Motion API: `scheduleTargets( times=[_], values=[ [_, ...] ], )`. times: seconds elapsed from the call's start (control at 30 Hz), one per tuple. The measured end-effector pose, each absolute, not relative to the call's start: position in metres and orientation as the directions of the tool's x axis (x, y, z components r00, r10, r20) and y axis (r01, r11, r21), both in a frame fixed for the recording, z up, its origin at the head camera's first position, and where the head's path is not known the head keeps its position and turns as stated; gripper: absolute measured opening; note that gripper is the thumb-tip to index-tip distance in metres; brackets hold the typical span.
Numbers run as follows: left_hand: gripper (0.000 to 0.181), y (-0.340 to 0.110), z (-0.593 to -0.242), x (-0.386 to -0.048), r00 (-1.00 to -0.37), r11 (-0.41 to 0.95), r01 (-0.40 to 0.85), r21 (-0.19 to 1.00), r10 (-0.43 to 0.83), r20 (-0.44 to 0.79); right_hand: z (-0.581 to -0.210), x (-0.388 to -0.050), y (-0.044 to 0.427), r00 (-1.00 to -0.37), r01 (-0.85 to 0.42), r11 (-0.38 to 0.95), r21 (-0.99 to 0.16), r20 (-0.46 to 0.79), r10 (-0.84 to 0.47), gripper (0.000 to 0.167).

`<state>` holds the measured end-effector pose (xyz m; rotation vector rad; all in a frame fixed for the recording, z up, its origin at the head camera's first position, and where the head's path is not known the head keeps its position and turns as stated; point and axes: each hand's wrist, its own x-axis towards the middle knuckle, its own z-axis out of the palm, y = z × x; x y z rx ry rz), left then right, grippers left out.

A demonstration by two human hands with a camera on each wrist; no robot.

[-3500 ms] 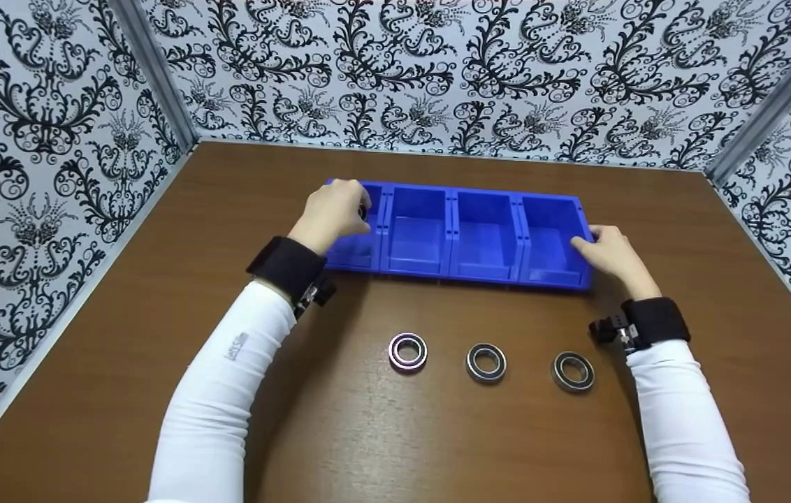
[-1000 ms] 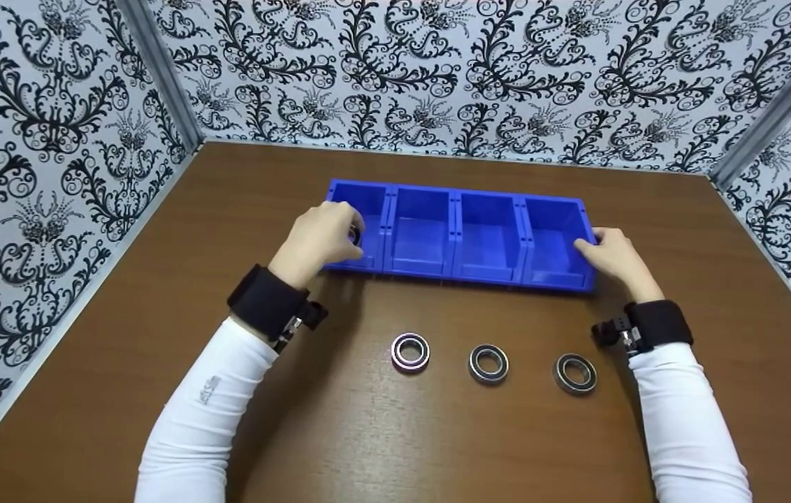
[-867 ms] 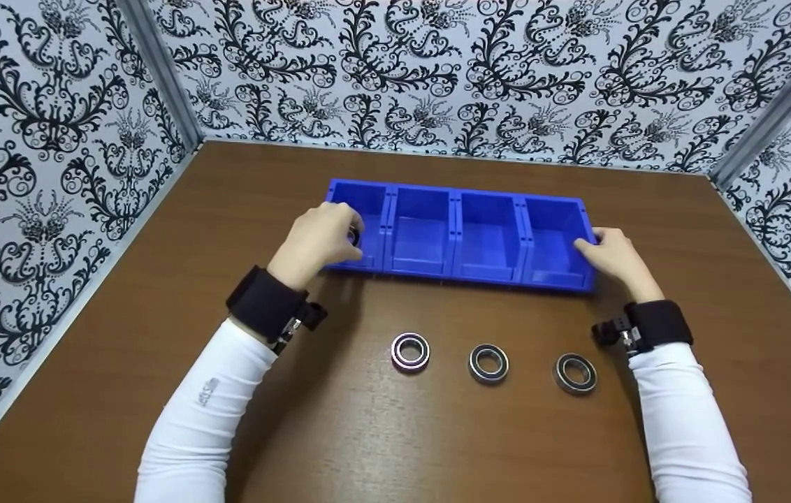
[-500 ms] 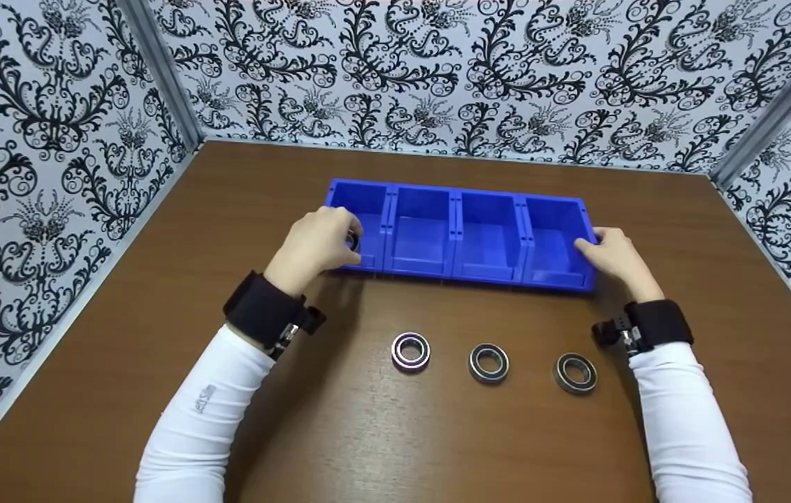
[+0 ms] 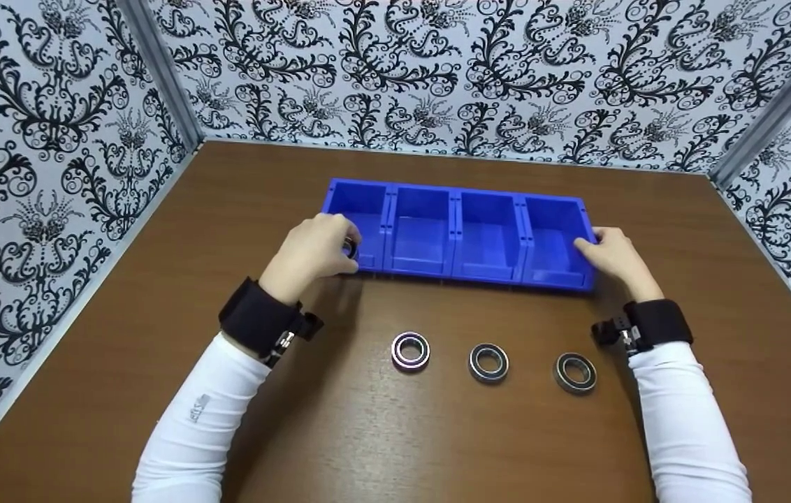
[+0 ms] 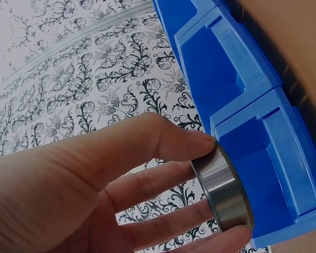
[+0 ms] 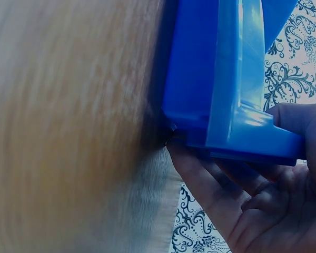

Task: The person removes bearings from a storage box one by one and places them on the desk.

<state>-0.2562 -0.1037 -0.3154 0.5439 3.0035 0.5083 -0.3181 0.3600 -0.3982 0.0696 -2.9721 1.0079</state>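
A metal ball bearing (image 6: 223,187) is pinched between the thumb and fingers of my left hand (image 5: 315,246), near the leftmost compartment of the blue bin (image 5: 420,241). In the head view most of that bearing is hidden by the hand. The bin is a row of several joined compartments. My right hand (image 5: 615,260) grips the bin's right end wall, thumb over the rim and fingers against the outer side, as the right wrist view shows. Three more bearings lie flat in front of the bin: a left one (image 5: 410,351), a middle one (image 5: 488,363) and a right one (image 5: 575,373).
The brown wooden table (image 5: 395,447) carries the bin and bearings. A patterned back wall (image 5: 437,77) and a patterned left wall (image 5: 39,175) enclose it, with a grey metal post (image 5: 158,70) at the corner. Each wrist wears a black strap with a small camera.
My left hand has drawn back from over the leftmost compartment toward its front edge, moving slightly left and nearer, with the bearing still in it. The right hand stays on the bin.
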Motion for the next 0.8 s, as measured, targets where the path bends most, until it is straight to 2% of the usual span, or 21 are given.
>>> scheduleTargets(
  times=[0.23,0.5,0.8],
  values=[
    [0.029,-0.107,-0.317,-0.252,-0.936,0.886,0.333,0.324,0.352,0.0,-0.398,-0.318,0.358,-0.999,-0.039,0.787,-0.615,0.02,-0.034,0.043],
    [0.03,-0.108,-0.318,-0.244,-0.933,0.878,0.34,0.336,0.359,0.008,-0.397,-0.316,0.358,-0.999,-0.03,0.79,-0.612,-0.004,-0.041,0.048],
    [0.029,-0.109,-0.318,-0.236,-0.93,0.868,0.353,0.349,0.367,0.028,-0.398,-0.317,0.359,-0.998,-0.057,0.794,-0.605,0.033,-0.047,0.045]
  ],
)
